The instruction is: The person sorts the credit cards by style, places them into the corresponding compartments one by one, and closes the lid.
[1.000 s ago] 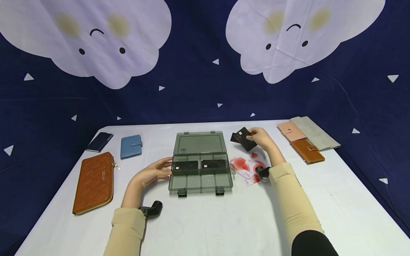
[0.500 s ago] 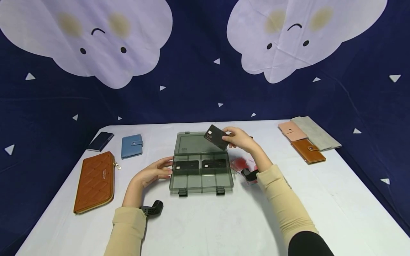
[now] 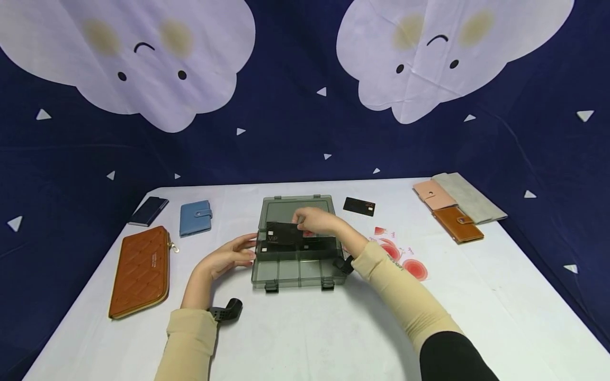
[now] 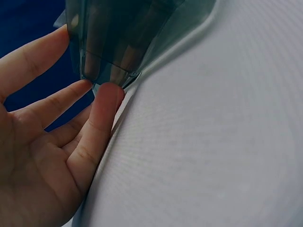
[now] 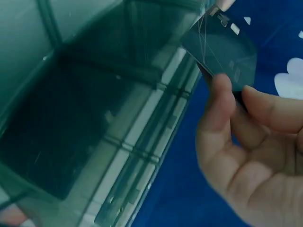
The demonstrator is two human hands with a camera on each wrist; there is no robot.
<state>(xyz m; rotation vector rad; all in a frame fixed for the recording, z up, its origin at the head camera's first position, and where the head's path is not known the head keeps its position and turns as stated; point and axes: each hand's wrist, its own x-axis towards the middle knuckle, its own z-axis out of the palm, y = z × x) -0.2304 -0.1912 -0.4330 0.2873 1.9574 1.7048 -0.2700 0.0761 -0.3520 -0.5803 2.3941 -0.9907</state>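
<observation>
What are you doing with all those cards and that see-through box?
A person sits at a white table with an open smoky-clear box in front of them. The right hand pinches a black VIP card just above the box's back compartments, where other black cards lie. The left hand rests its straight fingers against the box's left side. One more black card lies on the table behind the box, and wallets sit at both sides.
</observation>
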